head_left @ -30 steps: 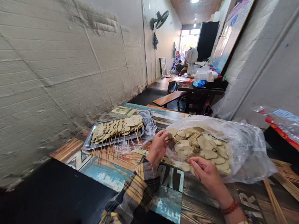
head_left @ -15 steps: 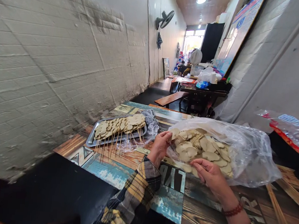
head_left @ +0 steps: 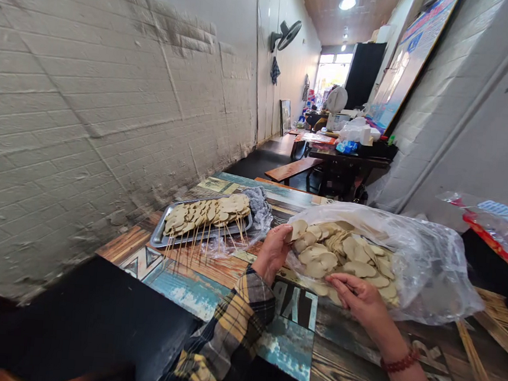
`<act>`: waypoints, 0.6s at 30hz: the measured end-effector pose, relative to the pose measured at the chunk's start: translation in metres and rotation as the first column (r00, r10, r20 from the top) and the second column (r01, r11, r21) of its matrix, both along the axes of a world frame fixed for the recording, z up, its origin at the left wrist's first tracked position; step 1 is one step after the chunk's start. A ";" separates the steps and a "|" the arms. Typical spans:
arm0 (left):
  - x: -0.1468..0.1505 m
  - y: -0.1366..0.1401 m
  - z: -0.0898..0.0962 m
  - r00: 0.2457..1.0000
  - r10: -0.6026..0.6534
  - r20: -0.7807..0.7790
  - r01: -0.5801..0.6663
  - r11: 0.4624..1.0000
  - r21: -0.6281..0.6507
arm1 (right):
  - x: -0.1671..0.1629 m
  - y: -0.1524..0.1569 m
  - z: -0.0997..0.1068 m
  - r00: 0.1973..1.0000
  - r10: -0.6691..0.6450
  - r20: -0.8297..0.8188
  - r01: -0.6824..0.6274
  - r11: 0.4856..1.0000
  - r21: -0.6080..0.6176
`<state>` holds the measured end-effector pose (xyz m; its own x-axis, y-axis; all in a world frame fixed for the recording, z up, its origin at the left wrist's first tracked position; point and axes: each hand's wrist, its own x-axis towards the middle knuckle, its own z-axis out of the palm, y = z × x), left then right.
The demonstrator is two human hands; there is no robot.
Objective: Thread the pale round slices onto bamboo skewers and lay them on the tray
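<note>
My left hand [head_left: 275, 250] is closed, thumb and fingertips pinching a thin, pale beige slice [head_left: 298, 230] at the left edge of a clear plastic bag [head_left: 434, 265]. Inside the bag's open mouth lies a heap of similar rounded slices [head_left: 358, 268]. My right hand [head_left: 357, 294] is pinched shut over the front of the heap; what its fingertips hold is too small to make out. To the left, a metal tray [head_left: 157, 239] carries rows of slices threaded on thin wooden skewers [head_left: 193, 243], their bare ends sticking out over the front rim.
Loose bamboo skewers [head_left: 481, 367] lie at the right of the patterned wooden table [head_left: 286, 353]. Behind the tray is crumpled grey plastic [head_left: 259, 207]. A red-edged plastic package [head_left: 499, 233] sits at far right. A white brick wall [head_left: 87, 111] runs along the left.
The whole view has shifted slightly, so everything appears a little further right. Both hands keep nearly the same pinched pose at the bag.
</note>
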<state>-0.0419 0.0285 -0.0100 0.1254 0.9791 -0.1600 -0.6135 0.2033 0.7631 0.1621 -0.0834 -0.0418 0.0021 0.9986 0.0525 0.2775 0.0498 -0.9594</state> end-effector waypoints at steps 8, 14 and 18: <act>0.000 0.000 -0.001 1.000 -0.014 0.014 0.014 1.000 0.022 | -0.002 -0.003 0.006 0.999 -0.028 0.030 0.027 0.999 0.028; 0.001 -0.001 -0.002 0.997 0.005 -0.079 0.005 0.992 0.122 | -0.002 -0.002 0.003 0.998 -0.027 0.055 0.026 0.999 0.024; 0.002 -0.002 -0.002 0.990 0.066 -0.126 -0.043 0.982 0.181 | -0.001 -0.001 -0.002 0.999 -0.016 0.040 0.014 0.999 0.036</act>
